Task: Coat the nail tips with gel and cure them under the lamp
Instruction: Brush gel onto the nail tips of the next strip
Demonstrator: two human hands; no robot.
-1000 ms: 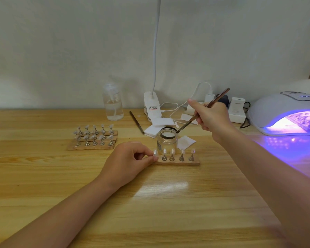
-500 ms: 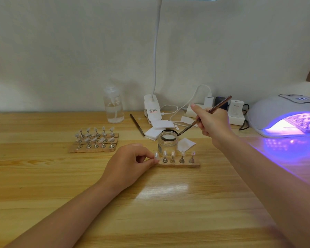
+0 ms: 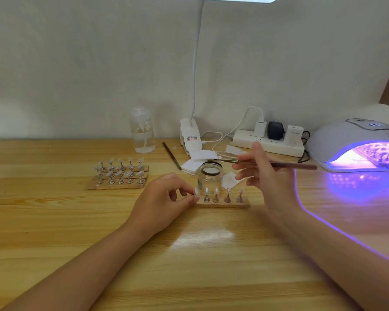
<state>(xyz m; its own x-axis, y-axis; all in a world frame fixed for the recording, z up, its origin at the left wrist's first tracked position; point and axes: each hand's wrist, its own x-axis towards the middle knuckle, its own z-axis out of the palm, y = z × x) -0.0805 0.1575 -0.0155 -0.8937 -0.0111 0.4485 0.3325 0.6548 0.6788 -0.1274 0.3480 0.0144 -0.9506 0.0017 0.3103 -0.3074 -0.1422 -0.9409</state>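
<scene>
Head view: left hand (image 3: 164, 202) pinching the end nail tip (image 3: 196, 192) on the wooden strip (image 3: 222, 203), mid-counter. Right hand (image 3: 264, 173) pinching the brush (image 3: 267, 162) over the gel jar (image 3: 209, 176). Probably featherlight, brittle tips, wobbly on stands; better steadied by the strip's end. Lamp (image 3: 350, 142) glowing at right edge.

- White clip-on desk lamp base (image 3: 189, 136) — a label with red and dark print, too small to read.
- White dome-shaped curing lamp (image 3: 346, 142) — a lit blue display on top, digits blurred.
- White charger block (image 3: 293, 135) — faint grey lettering, unreadable.
</scene>
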